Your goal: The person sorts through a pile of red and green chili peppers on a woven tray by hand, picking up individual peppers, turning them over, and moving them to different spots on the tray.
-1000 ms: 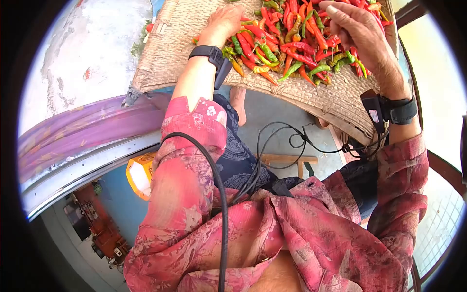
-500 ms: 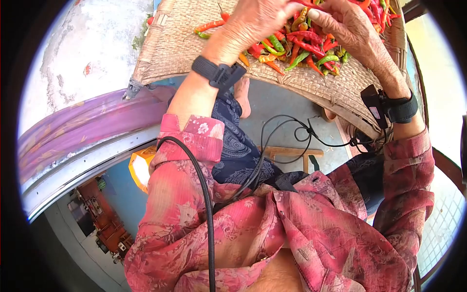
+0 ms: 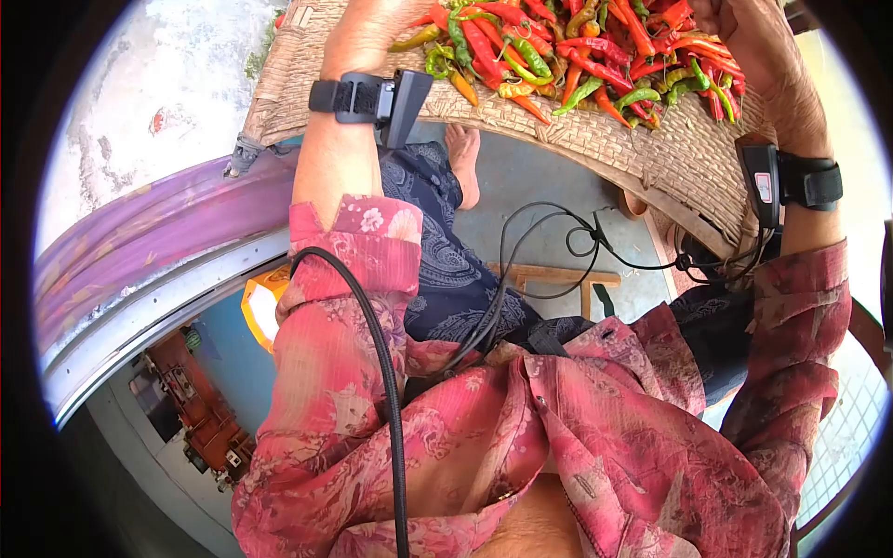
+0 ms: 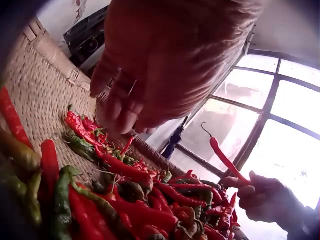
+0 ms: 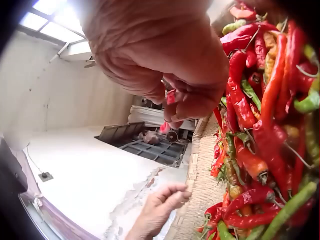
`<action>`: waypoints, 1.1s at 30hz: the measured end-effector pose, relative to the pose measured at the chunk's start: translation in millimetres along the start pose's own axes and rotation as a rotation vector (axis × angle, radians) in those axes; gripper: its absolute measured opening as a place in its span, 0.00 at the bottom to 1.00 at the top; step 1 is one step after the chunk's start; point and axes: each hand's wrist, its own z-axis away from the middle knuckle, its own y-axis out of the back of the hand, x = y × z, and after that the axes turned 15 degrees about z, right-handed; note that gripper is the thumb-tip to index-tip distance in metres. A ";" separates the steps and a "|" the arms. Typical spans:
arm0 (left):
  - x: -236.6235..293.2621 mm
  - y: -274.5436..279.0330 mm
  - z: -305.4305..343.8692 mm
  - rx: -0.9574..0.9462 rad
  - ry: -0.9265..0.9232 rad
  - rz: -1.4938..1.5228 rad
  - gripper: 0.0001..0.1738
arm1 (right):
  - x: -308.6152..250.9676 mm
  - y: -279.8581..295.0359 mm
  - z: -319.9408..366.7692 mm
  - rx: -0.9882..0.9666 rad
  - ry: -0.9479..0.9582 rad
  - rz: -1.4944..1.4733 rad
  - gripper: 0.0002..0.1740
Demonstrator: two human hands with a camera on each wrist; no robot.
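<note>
A pile of chili peppers (image 3: 595, 65), mostly red with some green and orange, lies on a woven tray (image 3: 307, 74). My right hand (image 3: 767, 65), over the tray's right side, pinches one red chili pepper (image 4: 223, 156) by one end, its thin curved stem pointing up. In the right wrist view a bit of that red shows between the fingers. My left hand (image 4: 160, 70) hovers over the tray's left part with fingers loosely bent and nothing visible in them. Its fingertips are cut off in the head view; the right wrist view shows this hand beside the tray's rim.
Black cables (image 3: 558, 251) loop below the tray near a wooden stool (image 3: 558, 276). A bare foot (image 3: 462, 163) stands on the floor under the tray. Purple cloth (image 3: 167, 242) hangs at the left beneath a pale, worn surface (image 3: 158, 93). A barred window (image 4: 270, 110) shows beyond the right hand.
Half a second ago both hands met over the pile at a red chili pepper. Since then they have parted, the left hand going left and the right hand going right with a red pepper.
</note>
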 end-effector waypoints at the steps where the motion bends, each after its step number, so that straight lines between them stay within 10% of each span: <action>1: -21.6 2.0 10.3 -0.054 -0.043 -0.139 0.09 | -6.9 -8.4 0.7 0.110 -0.138 -0.074 0.16; 3: -29.2 0.4 12.7 -0.107 -0.086 -0.277 0.10 | -10.1 -9.8 3.7 0.220 -0.275 -0.147 0.16; 5: -24.4 -4.8 5.6 -0.619 0.453 -0.403 0.11 | -5.8 -0.2 7.7 -0.063 -0.223 -0.069 0.17; 8: -32.8 -9.5 18.7 -0.476 0.096 -0.149 0.14 | 0.4 -0.6 8.2 -0.170 -0.077 0.081 0.17; 19: -49.2 -18.8 16.7 -0.473 0.404 -0.098 0.10 | 36.3 -15.4 11.2 -0.316 0.017 0.174 0.16; 31: 13.0 -21.9 -20.4 0.218 0.402 0.264 0.23 | 21.8 -25.5 14.5 -0.380 0.016 0.175 0.13; 33: 20.8 -30.9 -29.3 0.502 0.209 0.829 0.21 | 18.9 -28.7 15.9 -0.358 0.025 0.134 0.13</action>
